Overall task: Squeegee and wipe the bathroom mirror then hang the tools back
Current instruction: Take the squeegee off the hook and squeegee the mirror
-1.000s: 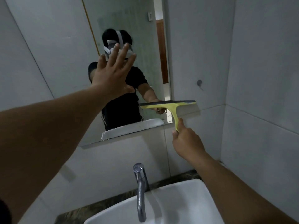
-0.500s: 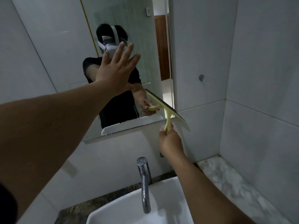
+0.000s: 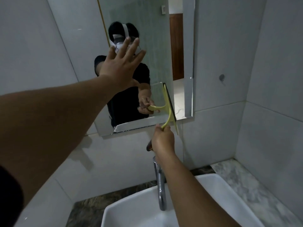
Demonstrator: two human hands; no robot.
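Note:
The wall mirror (image 3: 147, 22) hangs above the basin and reflects a person in a black shirt. My right hand (image 3: 163, 140) grips the handle of a yellow squeegee (image 3: 170, 110). Its blade stands almost upright against the mirror's lower right part, its bottom end reaching below the mirror's edge. My left hand (image 3: 122, 66) is raised in front of the mirror's middle, palm toward the glass, fingers spread, holding nothing. Whether it touches the glass cannot be told.
A chrome tap (image 3: 160, 182) rises under my right forearm over a white basin (image 3: 218, 185). A marble counter (image 3: 246, 182) runs to the right corner. A dark wall hook (image 3: 221, 77) sits on the tiles right of the mirror.
The squeegee has swung from lying level at the mirror's right edge to nearly upright on the glass, moving left. My left hand stayed raised, and the view has shifted right.

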